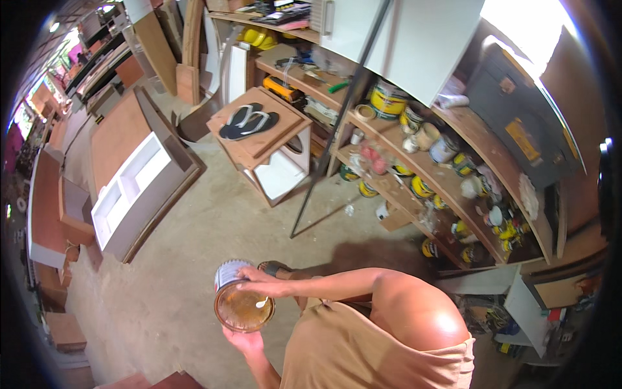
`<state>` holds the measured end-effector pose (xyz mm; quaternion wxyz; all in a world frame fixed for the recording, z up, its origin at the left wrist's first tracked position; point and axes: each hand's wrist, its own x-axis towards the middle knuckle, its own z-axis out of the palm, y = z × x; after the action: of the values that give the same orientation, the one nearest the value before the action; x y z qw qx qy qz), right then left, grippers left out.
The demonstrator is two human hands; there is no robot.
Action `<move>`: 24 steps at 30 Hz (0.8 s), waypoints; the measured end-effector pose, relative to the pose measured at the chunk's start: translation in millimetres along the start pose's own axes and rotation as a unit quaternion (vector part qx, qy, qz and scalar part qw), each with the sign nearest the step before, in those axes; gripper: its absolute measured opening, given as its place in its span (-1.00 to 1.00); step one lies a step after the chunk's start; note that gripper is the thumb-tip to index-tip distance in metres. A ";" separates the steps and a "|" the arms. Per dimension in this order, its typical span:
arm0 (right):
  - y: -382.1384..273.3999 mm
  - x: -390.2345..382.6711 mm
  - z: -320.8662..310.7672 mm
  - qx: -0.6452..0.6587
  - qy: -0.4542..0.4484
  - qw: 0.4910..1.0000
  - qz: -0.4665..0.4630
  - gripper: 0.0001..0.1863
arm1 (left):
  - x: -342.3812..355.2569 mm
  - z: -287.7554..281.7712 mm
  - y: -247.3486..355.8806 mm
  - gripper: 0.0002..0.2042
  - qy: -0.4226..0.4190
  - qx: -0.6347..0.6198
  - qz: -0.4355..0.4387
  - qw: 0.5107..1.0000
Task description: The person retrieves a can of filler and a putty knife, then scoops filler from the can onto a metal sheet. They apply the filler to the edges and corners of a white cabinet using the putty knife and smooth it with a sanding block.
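Note:
A metal can (243,308) with a pale label and a brown, glossy end facing up is held low in the middle of the view, tilted. A small white shape on that end is too small to make out. My left hand (243,340) cups the can from the lower side, its thumb and fingers partly behind it. My right hand (260,285) grips the can at its upper side, fingers over the rim beside the label, with the forearm crossing in front of my tan-clad body.
Wooden shelves (395,139) with several cans line the right. A wooden box (272,123) bearing flip-flops (249,126) stands ahead, beside a long dark pole (324,152). Cabinet carcasses (129,188) and boards lie on the left of the concrete floor (188,272).

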<state>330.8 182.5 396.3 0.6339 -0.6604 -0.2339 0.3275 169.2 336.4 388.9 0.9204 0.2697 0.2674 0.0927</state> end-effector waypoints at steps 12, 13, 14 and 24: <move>-48.3 333.6 201.6 0.091 -0.280 0.956 -0.006 -0.46 | 104.3 -56.7 249.6 -0.55 0.188 -0.083 0.225 0.953; -49.7 367.9 217.9 0.004 -0.314 0.949 0.001 -0.47 | 119.3 -51.9 276.9 -0.56 0.177 -0.085 0.255 0.947; -64.9 389.5 241.9 0.074 -0.341 0.937 0.019 -0.47 | 118.2 -67.1 307.8 -0.54 0.200 -0.085 0.263 0.940; -157.3 593.8 504.2 0.017 -0.405 0.909 -0.099 -0.24 | 168.5 -237.0 572.2 -0.54 0.201 -0.246 0.369 0.873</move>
<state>381.2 971.2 480.6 0.5249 -0.4332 -0.5293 0.5067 167.1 974.5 458.3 0.7822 0.0888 0.2966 0.5407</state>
